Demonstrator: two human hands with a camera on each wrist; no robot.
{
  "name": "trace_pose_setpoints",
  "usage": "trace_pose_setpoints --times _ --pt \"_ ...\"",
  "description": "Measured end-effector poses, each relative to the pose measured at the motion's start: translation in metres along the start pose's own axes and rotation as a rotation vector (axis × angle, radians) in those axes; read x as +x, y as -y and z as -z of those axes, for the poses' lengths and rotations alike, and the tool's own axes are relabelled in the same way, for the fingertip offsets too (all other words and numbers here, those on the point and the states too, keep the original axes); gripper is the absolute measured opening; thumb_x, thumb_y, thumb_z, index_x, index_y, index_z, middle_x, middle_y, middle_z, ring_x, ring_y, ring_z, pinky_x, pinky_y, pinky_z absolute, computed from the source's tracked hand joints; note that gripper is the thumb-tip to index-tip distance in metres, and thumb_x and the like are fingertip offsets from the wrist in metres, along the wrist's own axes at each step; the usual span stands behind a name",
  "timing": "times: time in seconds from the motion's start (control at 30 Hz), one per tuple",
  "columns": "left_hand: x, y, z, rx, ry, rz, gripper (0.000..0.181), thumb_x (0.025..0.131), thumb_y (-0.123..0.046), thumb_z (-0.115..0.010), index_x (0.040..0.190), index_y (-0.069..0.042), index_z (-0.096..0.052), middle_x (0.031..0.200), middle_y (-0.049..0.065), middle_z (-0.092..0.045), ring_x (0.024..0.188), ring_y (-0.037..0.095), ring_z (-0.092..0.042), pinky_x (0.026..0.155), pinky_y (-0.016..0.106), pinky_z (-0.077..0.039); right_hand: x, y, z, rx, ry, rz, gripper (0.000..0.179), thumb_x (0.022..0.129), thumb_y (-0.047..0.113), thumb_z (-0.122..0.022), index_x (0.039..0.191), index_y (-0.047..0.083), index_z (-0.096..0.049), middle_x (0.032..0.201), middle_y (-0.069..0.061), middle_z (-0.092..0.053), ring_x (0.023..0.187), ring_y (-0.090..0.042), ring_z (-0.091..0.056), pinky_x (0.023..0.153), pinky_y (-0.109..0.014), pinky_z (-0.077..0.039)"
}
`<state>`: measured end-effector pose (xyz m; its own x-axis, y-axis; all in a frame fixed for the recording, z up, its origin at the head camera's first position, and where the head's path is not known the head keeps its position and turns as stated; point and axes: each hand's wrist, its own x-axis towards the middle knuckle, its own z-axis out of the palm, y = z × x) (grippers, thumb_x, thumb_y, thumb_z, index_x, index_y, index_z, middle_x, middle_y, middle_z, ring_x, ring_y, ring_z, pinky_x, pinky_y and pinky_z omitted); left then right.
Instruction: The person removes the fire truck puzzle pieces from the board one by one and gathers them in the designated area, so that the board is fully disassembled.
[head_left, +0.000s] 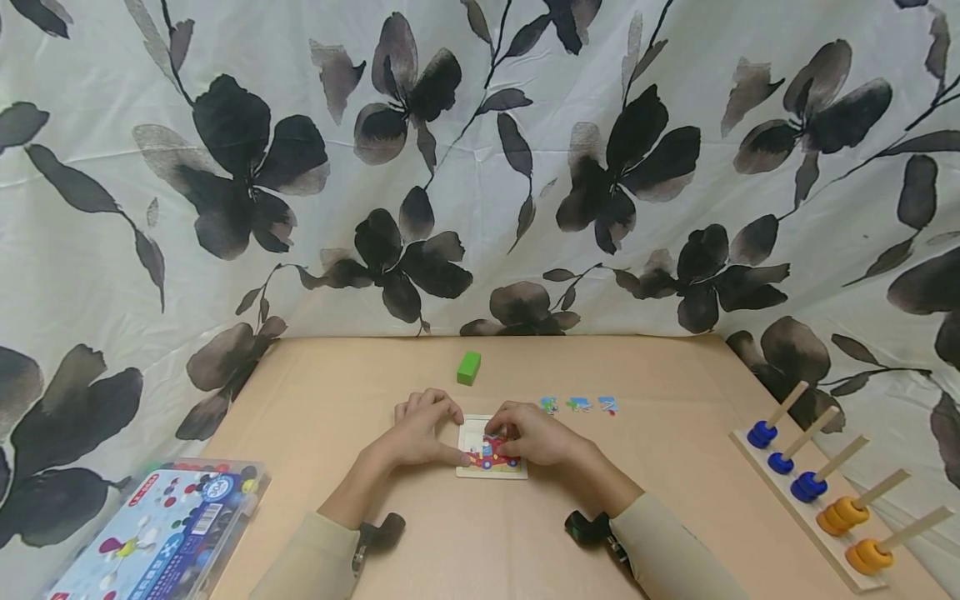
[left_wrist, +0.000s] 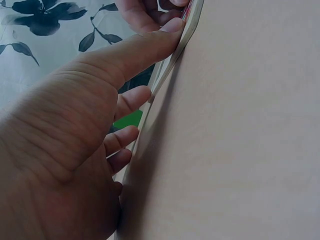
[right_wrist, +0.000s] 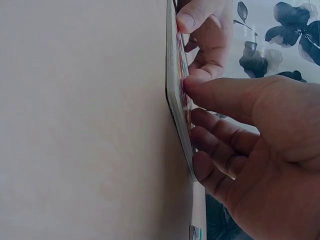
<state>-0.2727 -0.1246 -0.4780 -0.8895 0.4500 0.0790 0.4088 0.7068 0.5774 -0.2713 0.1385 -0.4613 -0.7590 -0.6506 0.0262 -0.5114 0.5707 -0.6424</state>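
A small framed jigsaw puzzle (head_left: 491,476) lies on the table between the hands, its picture showing a red vehicle and a pale area at the upper left. My left hand (head_left: 425,429) lies along its left side. The straight left thumb (left_wrist: 155,42) presses on the frame near the corner, and the other fingers reach along the edge. My right hand (head_left: 543,433) is over the right part of the picture. Its thumb (right_wrist: 215,92) and bent fingertips touch the puzzle's face; I cannot tell whether a piece is pinched between them.
Several loose blue puzzle pieces (head_left: 578,404) lie in a row behind the right hand. A green block (head_left: 468,367) sits farther back. At the left front is a clear box with a printed cover (head_left: 161,533); at the right stands a peg board (head_left: 810,521) with blue and orange rings.
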Motion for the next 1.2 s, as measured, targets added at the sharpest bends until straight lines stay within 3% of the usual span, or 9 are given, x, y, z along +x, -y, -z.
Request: trace_pose_setpoints --times 1.2 --pt "0.0001 0.0003 0.0000 0.025 0.002 0.009 0.058 0.064 -0.062 -0.092 0.105 -0.032 -0.064 0.140 -0.001 -0.049 0.129 0.029 -0.037 0.105 0.050 -0.022 -0.0007 0.0039 -0.0007 -0.029 0.045 0.017 0.024 0.096 0.010 -0.074 0.120 0.010 -0.073 0.112 -0.001 -0.060 0.087 -0.017 -0.055 0.077 -0.025 -0.046"
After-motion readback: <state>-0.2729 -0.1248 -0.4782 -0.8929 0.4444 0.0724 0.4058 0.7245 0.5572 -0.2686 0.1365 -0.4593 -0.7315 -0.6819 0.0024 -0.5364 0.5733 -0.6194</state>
